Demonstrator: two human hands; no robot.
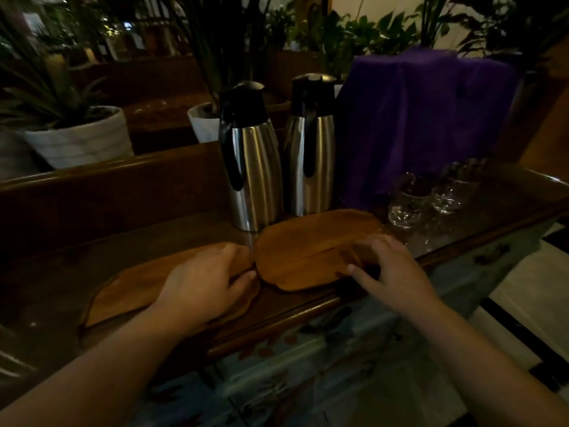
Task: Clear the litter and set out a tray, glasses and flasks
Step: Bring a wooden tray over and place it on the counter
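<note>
An oval wooden tray (308, 251) lies on the dark wooden counter (172, 229) in front of two steel flasks with black tops, one on the left (252, 167) and one on the right (312, 155). My right hand (391, 269) grips the tray's right edge. My left hand (206, 278) holds its left edge and rests over a second wooden tray (132, 285) lying further left. Two clear glasses (406, 201) (452, 189) stand to the right of the tray.
A purple cloth (425, 115) covers something tall behind the glasses. White plant pots (83, 140) (204, 121) and foliage stand beyond the counter's raised back rail. The counter's front edge runs just below my hands, above a painted drawer front (492, 257).
</note>
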